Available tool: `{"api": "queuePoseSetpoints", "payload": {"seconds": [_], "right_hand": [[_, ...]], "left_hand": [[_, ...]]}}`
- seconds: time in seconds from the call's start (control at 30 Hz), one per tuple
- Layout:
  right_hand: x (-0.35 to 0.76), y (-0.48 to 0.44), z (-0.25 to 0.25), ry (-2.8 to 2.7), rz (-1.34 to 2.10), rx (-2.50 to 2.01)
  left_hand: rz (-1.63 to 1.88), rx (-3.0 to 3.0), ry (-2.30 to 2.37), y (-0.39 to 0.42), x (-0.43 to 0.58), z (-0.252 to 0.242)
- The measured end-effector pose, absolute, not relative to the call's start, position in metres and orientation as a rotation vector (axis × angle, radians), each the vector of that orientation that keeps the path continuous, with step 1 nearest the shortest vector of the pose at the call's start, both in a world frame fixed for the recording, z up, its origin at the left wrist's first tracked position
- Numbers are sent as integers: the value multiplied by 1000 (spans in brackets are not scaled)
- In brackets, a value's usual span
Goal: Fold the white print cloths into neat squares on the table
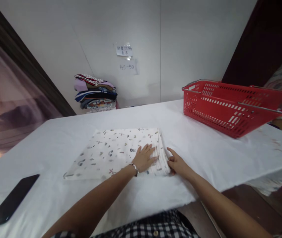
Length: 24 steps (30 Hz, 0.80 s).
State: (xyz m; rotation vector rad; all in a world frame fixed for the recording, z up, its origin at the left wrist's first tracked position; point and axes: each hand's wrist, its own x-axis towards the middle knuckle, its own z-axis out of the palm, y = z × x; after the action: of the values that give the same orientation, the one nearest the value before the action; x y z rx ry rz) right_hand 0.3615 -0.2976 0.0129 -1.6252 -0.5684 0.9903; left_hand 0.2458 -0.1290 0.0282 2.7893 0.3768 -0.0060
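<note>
A white cloth (116, 148) printed with small leaf-like and rainbow shapes lies folded flat on the table, with several layers stacked along its right side. My left hand (144, 158), wearing a silver bracelet (135, 169), rests on top near that side, fingers spread and palm down. At the near right corner of the layers is my right hand (178, 164). Its index finger sticks out, while the other fingers curl against the cloth's edge; their tips are partly hidden.
White fabric covers the table (86, 201). A red plastic basket (212, 107) with metal handles stands at the right back. Folded textiles (96, 92) are piled against the wall at the back left. A black phone-like slab (13, 200) lies at the near left. Handwritten papers (124, 50) hang on the wall.
</note>
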Motion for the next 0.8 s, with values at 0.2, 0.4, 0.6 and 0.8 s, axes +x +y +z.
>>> {"api": "queuePoseSetpoints", "payload": {"seconds": [0.2, 0.4, 0.6, 0.8], "right_hand": [[357, -307, 12, -550, 971, -1613], [353, -311, 14, -541, 926, -1628], [348, -311, 8, -523, 887, -1588], [347, -310, 4, -520, 864, -1556]], "left_hand": [[222, 2631, 550, -149, 251, 48], [-1, 2501, 824, -158, 272, 44], [52, 2278, 731, -156, 286, 48], [44, 2145, 717, -161, 286, 34]]}}
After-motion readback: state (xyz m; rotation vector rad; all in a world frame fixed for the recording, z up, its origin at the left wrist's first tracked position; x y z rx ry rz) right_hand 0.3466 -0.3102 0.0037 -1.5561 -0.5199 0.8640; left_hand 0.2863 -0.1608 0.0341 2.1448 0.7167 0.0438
